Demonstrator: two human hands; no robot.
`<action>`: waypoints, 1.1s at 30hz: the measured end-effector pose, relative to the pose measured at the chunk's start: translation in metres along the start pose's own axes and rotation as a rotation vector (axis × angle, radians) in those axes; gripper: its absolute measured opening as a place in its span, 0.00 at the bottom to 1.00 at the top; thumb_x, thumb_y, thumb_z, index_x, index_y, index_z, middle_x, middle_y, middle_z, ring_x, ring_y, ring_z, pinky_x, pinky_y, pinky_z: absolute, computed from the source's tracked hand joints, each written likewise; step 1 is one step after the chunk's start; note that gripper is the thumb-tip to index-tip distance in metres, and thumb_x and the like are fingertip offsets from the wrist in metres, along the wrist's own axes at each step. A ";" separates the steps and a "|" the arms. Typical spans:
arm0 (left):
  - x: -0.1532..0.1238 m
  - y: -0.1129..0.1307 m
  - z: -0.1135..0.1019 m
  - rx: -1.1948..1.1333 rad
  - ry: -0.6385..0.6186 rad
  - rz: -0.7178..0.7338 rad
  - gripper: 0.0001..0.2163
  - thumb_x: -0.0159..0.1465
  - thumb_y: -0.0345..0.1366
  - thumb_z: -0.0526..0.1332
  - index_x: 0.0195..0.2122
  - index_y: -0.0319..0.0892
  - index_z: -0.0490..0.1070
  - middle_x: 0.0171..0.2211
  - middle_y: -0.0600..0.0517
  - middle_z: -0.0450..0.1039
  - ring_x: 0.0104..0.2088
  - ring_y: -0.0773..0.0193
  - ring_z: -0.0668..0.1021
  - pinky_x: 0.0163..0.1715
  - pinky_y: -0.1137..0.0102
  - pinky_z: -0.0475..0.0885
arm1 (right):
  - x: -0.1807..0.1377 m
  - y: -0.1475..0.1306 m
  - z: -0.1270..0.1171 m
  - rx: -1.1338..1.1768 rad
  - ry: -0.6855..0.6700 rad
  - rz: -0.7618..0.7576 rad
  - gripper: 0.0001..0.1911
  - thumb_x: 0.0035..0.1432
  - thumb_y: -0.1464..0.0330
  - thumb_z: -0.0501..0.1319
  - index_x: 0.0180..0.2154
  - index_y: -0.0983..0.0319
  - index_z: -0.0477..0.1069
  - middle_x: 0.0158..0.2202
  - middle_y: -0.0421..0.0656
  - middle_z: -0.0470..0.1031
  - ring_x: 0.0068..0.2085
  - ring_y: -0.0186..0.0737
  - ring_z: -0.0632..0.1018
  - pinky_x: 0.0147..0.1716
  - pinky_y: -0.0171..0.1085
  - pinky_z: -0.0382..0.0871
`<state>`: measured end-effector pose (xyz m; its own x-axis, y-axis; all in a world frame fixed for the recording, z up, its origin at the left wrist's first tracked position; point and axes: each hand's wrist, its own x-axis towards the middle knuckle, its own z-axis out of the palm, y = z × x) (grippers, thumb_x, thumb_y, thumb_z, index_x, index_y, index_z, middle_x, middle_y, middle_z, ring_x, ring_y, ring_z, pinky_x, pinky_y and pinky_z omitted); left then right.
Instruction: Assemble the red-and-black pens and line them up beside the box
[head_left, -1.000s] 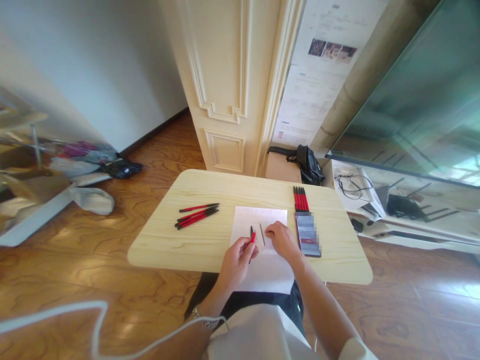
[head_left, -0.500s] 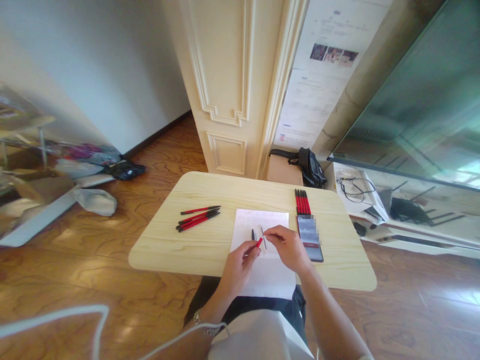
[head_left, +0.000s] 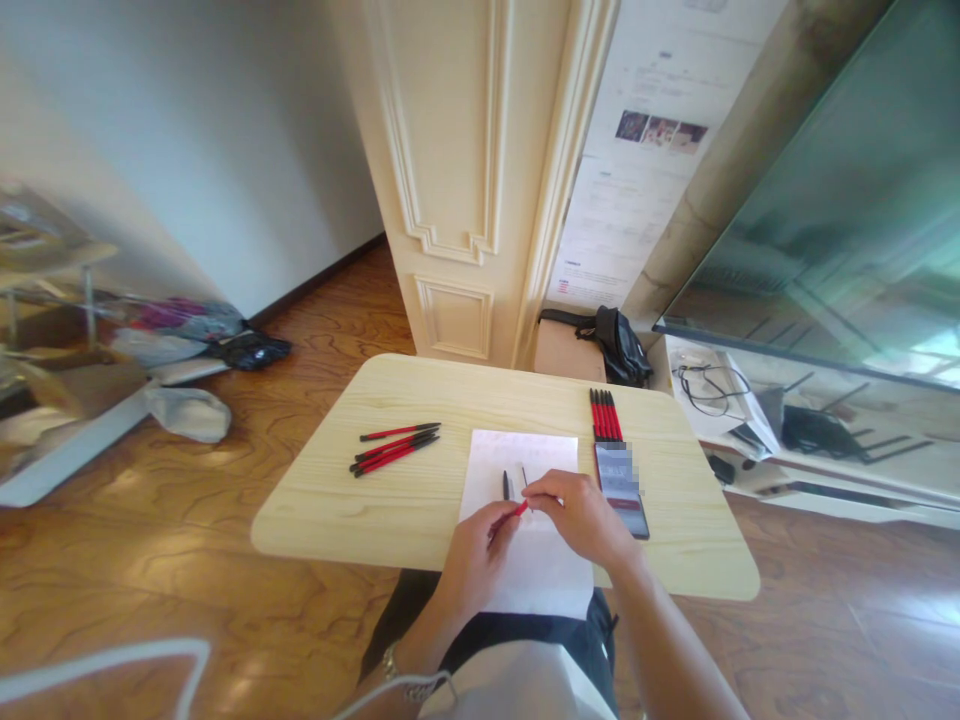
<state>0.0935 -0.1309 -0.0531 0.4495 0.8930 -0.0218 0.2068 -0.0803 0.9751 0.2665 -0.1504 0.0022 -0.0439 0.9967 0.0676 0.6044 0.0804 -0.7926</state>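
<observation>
My left hand (head_left: pixel 480 548) is closed around a red pen barrel (head_left: pixel 521 508), whose end points up and right. Against that end, the fingertips of my right hand (head_left: pixel 574 510) are pinched together; whatever is between them is too small to make out. Under both hands lies a white sheet of paper (head_left: pixel 544 585). A black pen part (head_left: pixel 505 486) rests on the sheet just beyond my left fingers. Beside it, a thin dark pen refill (head_left: pixel 524 476) is partly covered by my right fingertips.
Several red-and-black pens (head_left: pixel 396 450) lie loosely on the left of the wooden table (head_left: pixel 322 520). More pens (head_left: pixel 606 415) stand in a neat row at the right, above a phone (head_left: pixel 622 490). Beyond the table are a door (head_left: pixel 450 200) and a black bag (head_left: pixel 621 345).
My right fingertips have come closer to the red barrel and now meet its end. The whole view has shifted slightly, with the table lower in the picture.
</observation>
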 end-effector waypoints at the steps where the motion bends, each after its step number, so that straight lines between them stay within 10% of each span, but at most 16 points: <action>1: 0.000 0.000 0.000 -0.005 -0.002 0.001 0.12 0.64 0.43 0.55 0.42 0.44 0.74 0.39 0.48 0.77 0.38 0.59 0.78 0.39 0.70 0.71 | 0.000 0.000 -0.001 0.004 -0.007 0.001 0.10 0.59 0.68 0.58 0.37 0.55 0.78 0.36 0.40 0.78 0.38 0.39 0.76 0.41 0.36 0.67; 9: 0.000 -0.003 0.000 -0.125 -0.008 -0.017 0.15 0.63 0.45 0.55 0.41 0.41 0.73 0.37 0.47 0.77 0.39 0.58 0.78 0.40 0.68 0.72 | 0.010 0.025 0.004 0.121 -0.046 0.080 0.13 0.59 0.66 0.57 0.44 0.56 0.75 0.39 0.42 0.77 0.38 0.38 0.76 0.37 0.35 0.68; 26: 0.003 -0.015 -0.004 -0.211 0.062 -0.021 0.12 0.63 0.43 0.57 0.41 0.41 0.71 0.37 0.46 0.76 0.38 0.58 0.78 0.40 0.68 0.71 | 0.038 0.059 0.057 -0.604 0.007 0.430 0.11 0.60 0.65 0.54 0.35 0.62 0.73 0.36 0.51 0.77 0.38 0.45 0.77 0.35 0.39 0.64; 33: 0.003 -0.019 -0.004 -0.172 0.072 -0.027 0.12 0.64 0.43 0.56 0.42 0.41 0.71 0.35 0.47 0.76 0.38 0.59 0.78 0.39 0.69 0.70 | 0.034 0.061 0.046 -0.298 0.139 0.372 0.10 0.59 0.68 0.52 0.34 0.62 0.71 0.32 0.47 0.76 0.36 0.42 0.76 0.35 0.38 0.63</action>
<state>0.0873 -0.1247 -0.0711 0.3815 0.9235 -0.0390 0.0637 0.0159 0.9978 0.2652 -0.1117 -0.0719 0.3120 0.9457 -0.0907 0.7612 -0.3059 -0.5719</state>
